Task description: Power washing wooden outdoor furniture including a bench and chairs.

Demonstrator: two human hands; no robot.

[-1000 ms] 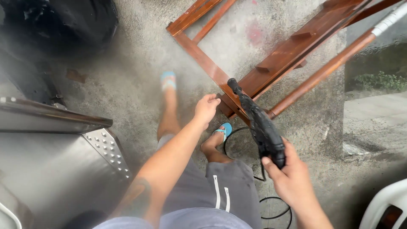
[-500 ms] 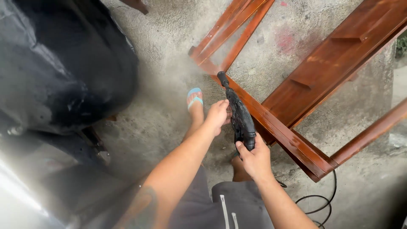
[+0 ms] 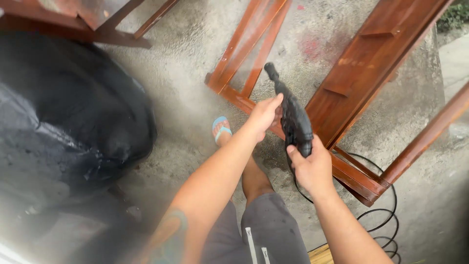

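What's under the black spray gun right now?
Under the black spray gun, gripped by the right hand and steadied by the left hand, lies a reddish-brown wooden frame on the concrete floor. The gun and hands cover part of its rail.

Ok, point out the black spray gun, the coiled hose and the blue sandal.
black spray gun (image 3: 294, 119), head view, on its body.
coiled hose (image 3: 386, 215), head view, on a loop.
blue sandal (image 3: 221, 126), head view, on its strap.
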